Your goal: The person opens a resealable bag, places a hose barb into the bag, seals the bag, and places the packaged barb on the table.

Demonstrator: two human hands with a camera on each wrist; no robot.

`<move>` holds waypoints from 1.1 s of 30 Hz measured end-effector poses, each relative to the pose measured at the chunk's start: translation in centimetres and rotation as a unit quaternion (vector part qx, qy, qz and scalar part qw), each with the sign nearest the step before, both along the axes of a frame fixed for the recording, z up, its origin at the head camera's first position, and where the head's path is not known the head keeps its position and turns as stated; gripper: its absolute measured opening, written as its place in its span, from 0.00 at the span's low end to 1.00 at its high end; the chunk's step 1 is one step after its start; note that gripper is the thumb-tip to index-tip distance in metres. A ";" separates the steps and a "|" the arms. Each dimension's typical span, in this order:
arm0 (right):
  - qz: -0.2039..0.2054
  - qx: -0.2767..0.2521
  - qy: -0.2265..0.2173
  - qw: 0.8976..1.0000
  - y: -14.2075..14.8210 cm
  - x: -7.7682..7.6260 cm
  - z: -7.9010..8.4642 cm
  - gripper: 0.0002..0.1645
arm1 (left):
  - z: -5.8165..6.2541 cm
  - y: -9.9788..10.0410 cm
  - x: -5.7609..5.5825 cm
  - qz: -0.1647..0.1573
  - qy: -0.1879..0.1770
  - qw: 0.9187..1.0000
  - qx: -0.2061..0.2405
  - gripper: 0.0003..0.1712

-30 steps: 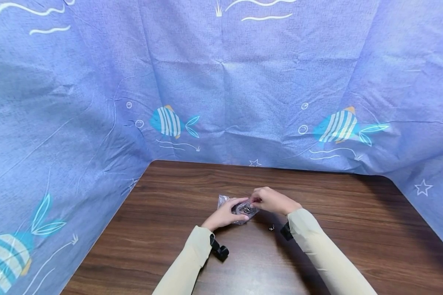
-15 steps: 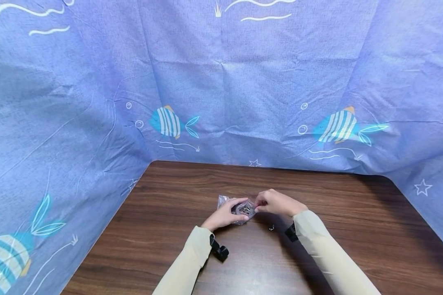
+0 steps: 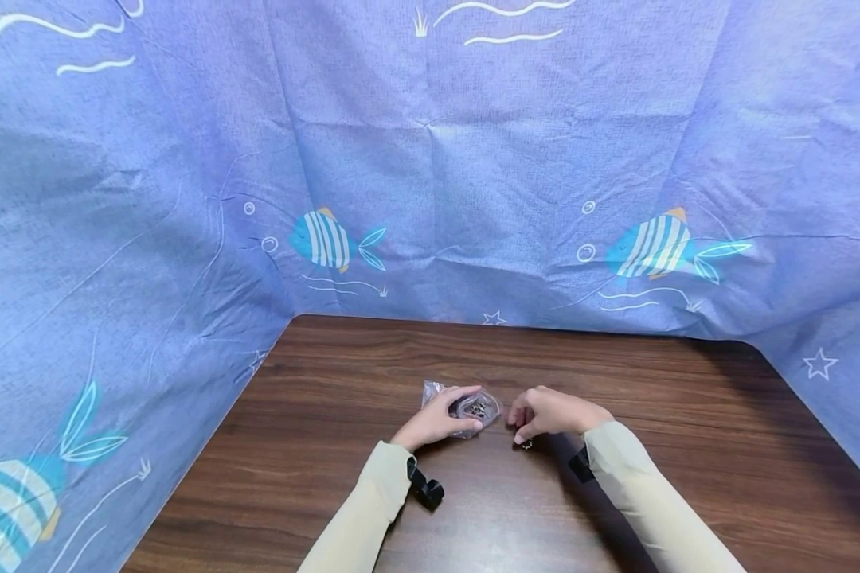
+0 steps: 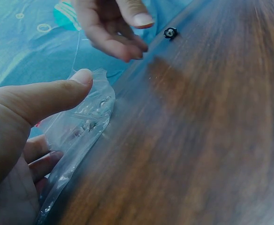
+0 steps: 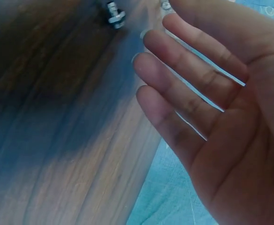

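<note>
My left hand (image 3: 430, 419) holds a clear plastic bag (image 3: 491, 399) on the table, thumb and fingers around its spread mouth. Small metal pieces (image 3: 478, 409) lie inside it. In the left wrist view the thumb presses along the near side of the bag (image 4: 102, 101), with fingers behind it. To the right of the bag, my right hand (image 3: 557, 411) hovers low with loosely bent fingers and nothing visible in them. Just under its thumb lies a small cluster of metal hardware (image 3: 527, 446). The right wrist view shows a bolt-like piece (image 5: 115, 16) there, beyond the fingertips.
Both hands work on a dark wood-grain table (image 3: 330, 374). A blue curtain (image 3: 502, 159) printed with fish hangs behind and at the sides of it. Black wrist cameras sit at each sleeve cuff, the left one (image 3: 428, 488) close over the tabletop.
My right hand has withdrawn from the bag's mouth and moved right and toward me, over the loose hardware, its fingers loosening. The left hand and bag stay in place.
</note>
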State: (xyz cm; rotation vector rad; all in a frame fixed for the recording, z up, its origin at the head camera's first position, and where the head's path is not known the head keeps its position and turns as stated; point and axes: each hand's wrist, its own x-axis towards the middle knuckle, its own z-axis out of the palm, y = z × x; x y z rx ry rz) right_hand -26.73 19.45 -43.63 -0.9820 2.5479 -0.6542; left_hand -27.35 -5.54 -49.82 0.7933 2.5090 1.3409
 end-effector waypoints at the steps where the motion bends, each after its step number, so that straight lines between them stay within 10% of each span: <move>1: -0.001 0.003 0.001 1.000 0.1 0.1 0.0 0.13 | 0.0 0.0 0.0 0.000 -0.001 1.000 0.001 0.36; 33: 0.027 0.001 0.036 0.999 1.7 1.1 -1.1 0.10 | -0.1 -0.1 -0.1 -0.002 0.002 1.000 0.001 0.36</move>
